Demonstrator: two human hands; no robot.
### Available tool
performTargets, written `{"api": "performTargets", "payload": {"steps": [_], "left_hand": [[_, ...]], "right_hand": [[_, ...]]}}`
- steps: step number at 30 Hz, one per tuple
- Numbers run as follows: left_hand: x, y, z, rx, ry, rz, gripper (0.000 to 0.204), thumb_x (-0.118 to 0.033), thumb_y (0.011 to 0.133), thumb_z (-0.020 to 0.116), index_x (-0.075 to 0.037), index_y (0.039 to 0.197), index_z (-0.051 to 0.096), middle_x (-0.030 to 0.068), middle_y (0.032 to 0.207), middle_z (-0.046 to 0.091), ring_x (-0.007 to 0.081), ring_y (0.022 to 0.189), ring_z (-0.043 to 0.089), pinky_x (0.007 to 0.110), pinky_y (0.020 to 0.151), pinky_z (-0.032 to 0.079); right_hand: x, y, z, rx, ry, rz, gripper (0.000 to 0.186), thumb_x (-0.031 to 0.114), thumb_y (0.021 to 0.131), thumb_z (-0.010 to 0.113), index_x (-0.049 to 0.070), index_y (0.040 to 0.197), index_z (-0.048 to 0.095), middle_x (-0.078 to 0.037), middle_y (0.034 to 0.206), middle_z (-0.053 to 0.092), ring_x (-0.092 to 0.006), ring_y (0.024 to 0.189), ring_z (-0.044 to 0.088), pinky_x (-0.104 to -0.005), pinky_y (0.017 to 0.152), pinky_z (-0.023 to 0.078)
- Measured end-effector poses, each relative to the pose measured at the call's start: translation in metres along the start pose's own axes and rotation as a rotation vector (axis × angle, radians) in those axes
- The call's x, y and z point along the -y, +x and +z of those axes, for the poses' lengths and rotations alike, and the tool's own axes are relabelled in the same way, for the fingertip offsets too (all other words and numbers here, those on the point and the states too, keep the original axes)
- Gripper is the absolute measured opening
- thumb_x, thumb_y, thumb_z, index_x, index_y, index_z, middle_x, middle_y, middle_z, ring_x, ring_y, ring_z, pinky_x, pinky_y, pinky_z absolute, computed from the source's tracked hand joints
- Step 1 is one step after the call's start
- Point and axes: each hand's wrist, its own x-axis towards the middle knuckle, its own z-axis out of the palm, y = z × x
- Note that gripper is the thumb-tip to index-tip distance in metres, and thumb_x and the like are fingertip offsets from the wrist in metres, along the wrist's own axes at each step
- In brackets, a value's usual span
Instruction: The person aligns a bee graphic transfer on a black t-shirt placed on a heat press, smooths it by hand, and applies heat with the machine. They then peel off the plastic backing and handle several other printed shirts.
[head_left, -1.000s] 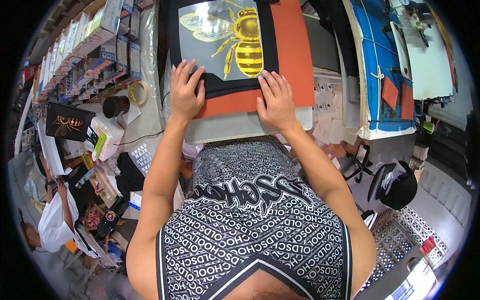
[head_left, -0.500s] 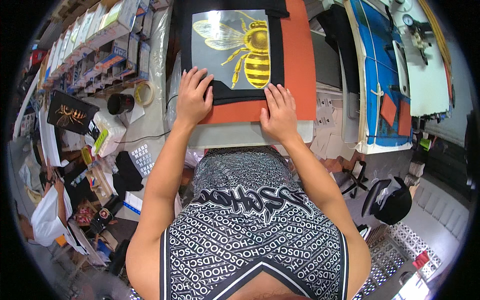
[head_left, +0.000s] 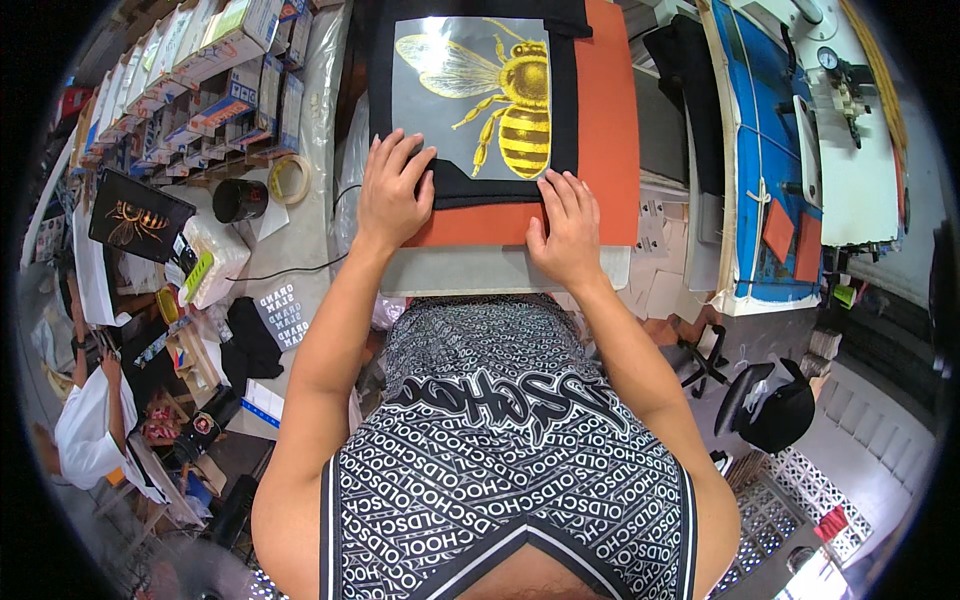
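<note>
A clear film sheet with a yellow and black bee print [head_left: 525, 100] lies flat on black folded fabric [head_left: 490, 188]. Beneath the fabric is an orange pad [head_left: 608, 130] on a pale board. My left hand [head_left: 393, 195] rests palm down on the fabric's near left corner, beside the film, its fingers stretched out. At the near right corner, my right hand [head_left: 568, 225] lies with fingers extended, the tips on the fabric's edge close to the film's corner. Neither hand grips anything. Part of the fabric is hidden under my fingers.
On the left table are a tape roll [head_left: 290, 180], a black mug [head_left: 240, 201], a black printed panel [head_left: 140, 220] and stacked boxes [head_left: 235, 110]. A blue frame [head_left: 750, 200] and a pressure gauge [head_left: 828, 58] are at right. Another person in white [head_left: 85, 425] works at far left.
The film, fabric and pad appear slightly farther right in the picture as the view shifts. Both hands keep nearly the same places on the fabric's near corners.
</note>
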Motion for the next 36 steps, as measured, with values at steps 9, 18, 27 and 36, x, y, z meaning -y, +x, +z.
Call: {"api": "performTargets", "payload": {"steps": [9, 18, 27, 36], "left_hand": [[0.001, 0.001, 0.001, -0.006, 0.006, 0.002, 0.034, -0.008, 0.082, 0.070, -0.008, 0.115, 0.070, 0.0124, 0.129, 0.063, 0.0359, 0.130, 0.052, 0.054, 0.115, 0.036], [-0.003, 0.004, 0.004, -0.074, -0.024, -0.010, 0.032, -0.010, 0.082, 0.070, -0.007, 0.113, 0.070, 0.0134, 0.128, 0.063, 0.0364, 0.131, 0.051, 0.055, 0.115, 0.035], [-0.015, 0.005, 0.008, -0.082, -0.057, 0.023, 0.030, -0.016, 0.078, 0.072, -0.009, 0.107, 0.070, 0.0116, 0.124, 0.062, 0.0331, 0.130, 0.052, 0.055, 0.116, 0.035], [-0.009, -0.001, 0.010, -0.080, -0.044, -0.016, 0.030, -0.016, 0.080, 0.072, -0.009, 0.108, 0.069, 0.0108, 0.125, 0.062, 0.0331, 0.131, 0.051, 0.054, 0.116, 0.037]], "right_hand": [[0.002, 0.010, -0.003, -0.046, 0.004, 0.003, 0.044, 0.017, 0.078, 0.067, 0.001, 0.119, 0.064, -0.012, 0.130, 0.060, -0.0351, 0.126, 0.051, -0.0520, 0.108, 0.036], [-0.004, 0.028, -0.014, -0.022, 0.027, 0.078, 0.033, 0.016, 0.076, 0.069, 0.002, 0.106, 0.067, -0.014, 0.121, 0.062, -0.0340, 0.113, 0.057, -0.0515, 0.097, 0.042], [-0.078, -0.001, -0.084, -0.264, -0.016, 0.131, 0.013, 0.006, 0.087, 0.067, 0.004, 0.098, 0.074, -0.015, 0.115, 0.070, -0.0327, 0.110, 0.064, -0.0419, 0.099, 0.048], [-0.283, -0.043, -0.344, -0.808, -0.832, 0.429, 0.030, 0.031, 0.092, 0.062, 0.006, 0.093, 0.078, -0.012, 0.097, 0.076, -0.0336, 0.088, 0.071, -0.0433, 0.081, 0.055]]}}
